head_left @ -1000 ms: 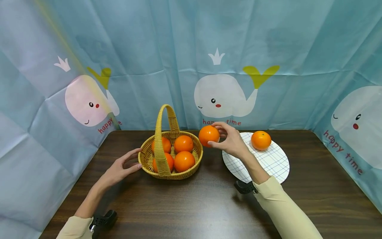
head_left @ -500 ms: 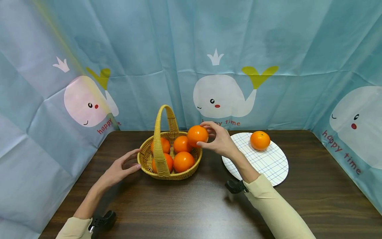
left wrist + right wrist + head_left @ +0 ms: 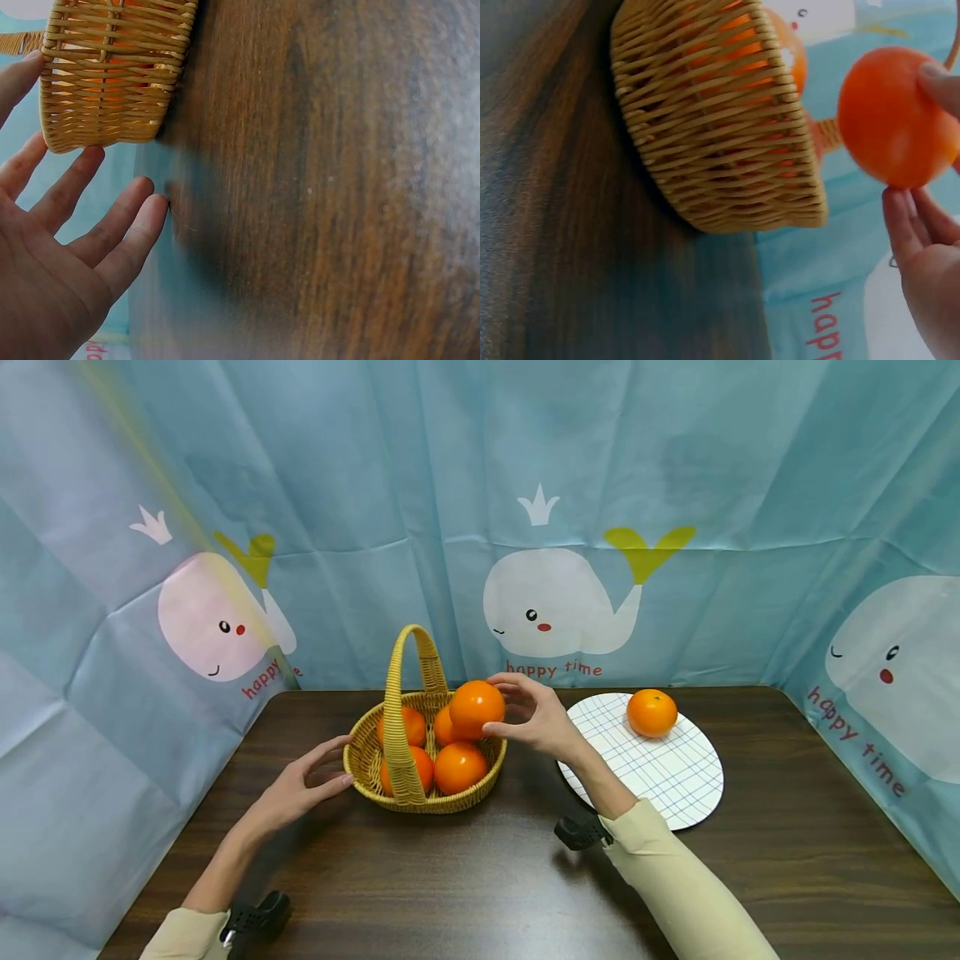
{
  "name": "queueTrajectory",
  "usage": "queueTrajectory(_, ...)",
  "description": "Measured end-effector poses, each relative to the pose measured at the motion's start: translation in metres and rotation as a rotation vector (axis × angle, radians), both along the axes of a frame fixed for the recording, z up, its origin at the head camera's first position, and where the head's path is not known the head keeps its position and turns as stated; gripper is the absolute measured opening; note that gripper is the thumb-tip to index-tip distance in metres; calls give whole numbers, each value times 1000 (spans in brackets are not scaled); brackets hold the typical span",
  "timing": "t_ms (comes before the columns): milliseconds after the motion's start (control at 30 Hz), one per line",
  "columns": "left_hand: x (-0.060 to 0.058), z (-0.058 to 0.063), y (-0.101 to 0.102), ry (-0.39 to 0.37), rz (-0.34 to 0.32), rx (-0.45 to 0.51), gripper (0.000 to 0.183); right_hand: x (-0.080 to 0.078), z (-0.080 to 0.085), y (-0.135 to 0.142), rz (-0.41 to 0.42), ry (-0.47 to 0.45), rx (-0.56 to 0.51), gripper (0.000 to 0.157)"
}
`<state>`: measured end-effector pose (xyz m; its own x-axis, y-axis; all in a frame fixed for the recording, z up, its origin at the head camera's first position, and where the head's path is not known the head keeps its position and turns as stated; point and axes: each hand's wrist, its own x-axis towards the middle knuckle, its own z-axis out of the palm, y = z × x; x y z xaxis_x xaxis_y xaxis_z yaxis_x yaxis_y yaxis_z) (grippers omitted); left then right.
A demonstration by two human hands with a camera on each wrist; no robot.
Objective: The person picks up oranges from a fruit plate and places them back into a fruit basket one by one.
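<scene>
In the head view my right hand (image 3: 542, 723) holds an orange (image 3: 477, 705) by its fingertips and thumb, above the right part of the yellow wicker basket (image 3: 420, 805). The right wrist view shows that orange (image 3: 892, 118) over the basket's rim, apart from the wicker. Several more oranges (image 3: 460, 768) lie inside the basket, partly hidden by its upright handle (image 3: 395, 710). At the basket's left end, my left hand (image 3: 296, 789) touches the rim with its thumb and fingertips. The left wrist view has the fingers of this hand (image 3: 60, 262) spread and fairly straight.
A round white plate (image 3: 675, 777) with a blue grid stands to the right on the dark wooden table (image 3: 450, 877), and one orange (image 3: 652, 713) sits near its back edge. A blue curtain (image 3: 360, 485) with whale prints closes off the back and sides.
My right hand has carried the orange leftward, from beside the basket's right rim to above the oranges in it. The left hand has stayed at the basket's left end.
</scene>
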<state>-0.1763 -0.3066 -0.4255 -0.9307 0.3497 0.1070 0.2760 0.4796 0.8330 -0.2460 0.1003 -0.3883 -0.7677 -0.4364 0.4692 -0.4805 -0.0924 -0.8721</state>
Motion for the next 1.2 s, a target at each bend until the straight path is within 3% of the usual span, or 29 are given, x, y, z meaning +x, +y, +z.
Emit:
queueTrajectory(300, 1, 0, 0, -18, -2, 13, 62, -1, -10, -12, 80, -18, -19, 59)
queueTrajectory(500, 2, 0, 1, -4, -11, 8, 62, -3, -11, -16, 110, -17, -66, 45)
queueTrajectory(800, 2, 1, 0, 7, 0, -18, 63, -4, -6, 2, -16, 6, -71, 43)
queueTrajectory(1200, 0, -2, -2, 1, -1, -18, 63, -4, -12, 39, -72, -36, -20, 40)
